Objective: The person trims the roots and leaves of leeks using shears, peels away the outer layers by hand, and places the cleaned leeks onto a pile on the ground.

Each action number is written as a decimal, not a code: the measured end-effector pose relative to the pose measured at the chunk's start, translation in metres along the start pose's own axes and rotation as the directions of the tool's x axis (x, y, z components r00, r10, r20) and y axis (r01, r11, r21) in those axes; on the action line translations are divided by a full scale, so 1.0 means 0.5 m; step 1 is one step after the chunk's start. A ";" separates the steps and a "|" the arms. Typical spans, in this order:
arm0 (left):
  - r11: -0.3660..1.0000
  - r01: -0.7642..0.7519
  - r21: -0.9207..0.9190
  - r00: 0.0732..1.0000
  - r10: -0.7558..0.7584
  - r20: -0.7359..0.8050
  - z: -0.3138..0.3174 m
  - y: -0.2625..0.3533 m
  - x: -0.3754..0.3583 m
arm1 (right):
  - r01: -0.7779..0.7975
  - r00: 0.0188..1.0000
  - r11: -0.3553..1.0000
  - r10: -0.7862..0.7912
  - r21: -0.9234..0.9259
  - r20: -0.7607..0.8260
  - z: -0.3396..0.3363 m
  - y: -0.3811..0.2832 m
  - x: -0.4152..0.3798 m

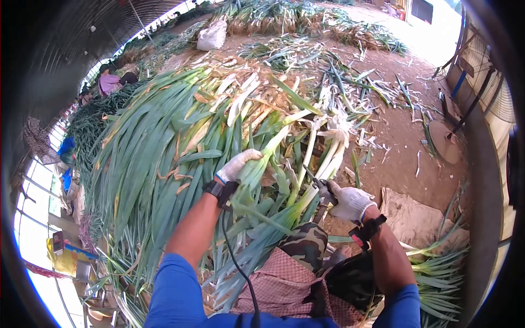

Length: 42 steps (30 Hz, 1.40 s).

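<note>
My left hand, in a white work glove, is closed around a green onion. The stalk's pale end points up and right; its leaves hang below the hand. My right hand, also gloved, grips a dark hand tool with a thin tip pointing up and left. Its exact kind is hard to make out. Beside that tip lie several peeled white stalks. To the left spreads a large heap of green onions, roots and dry skins toward the top.
Leaf scraps litter the dirt floor. More onions lie at lower right near a flattened brown sack. A round disc on a stand stands by the right wall. A white sack and a seated person are farther back.
</note>
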<state>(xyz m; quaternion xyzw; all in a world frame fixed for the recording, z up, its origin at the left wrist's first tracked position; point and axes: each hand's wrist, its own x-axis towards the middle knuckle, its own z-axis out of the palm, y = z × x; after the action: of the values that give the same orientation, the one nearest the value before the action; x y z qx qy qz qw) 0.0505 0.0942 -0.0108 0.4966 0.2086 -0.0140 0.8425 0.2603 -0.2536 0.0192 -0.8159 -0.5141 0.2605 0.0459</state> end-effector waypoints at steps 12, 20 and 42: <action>0.748 0.090 0.657 0.950 0.134 -0.283 0.055 -0.158 -0.115 | 0.069 0.984 0.827 -0.149 0.557 0.098 -0.051 -0.127 -0.124; 0.338 0.342 0.877 0.882 0.208 -0.424 0.120 -0.115 -0.151 | 0.153 0.979 0.925 -0.190 0.346 0.074 -0.028 -0.129 -0.112; 0.520 0.314 0.795 0.819 0.275 -0.503 0.136 -0.181 -0.201 | -0.051 0.975 0.968 0.101 0.245 -0.198 0.007 -0.076 0.206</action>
<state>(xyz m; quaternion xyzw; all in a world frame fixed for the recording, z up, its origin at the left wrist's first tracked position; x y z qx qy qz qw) -0.0394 -0.0274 -0.0208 0.8207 0.4227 0.0256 0.3835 0.2620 -0.1478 -0.0097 -0.8466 -0.4396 0.2347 0.1871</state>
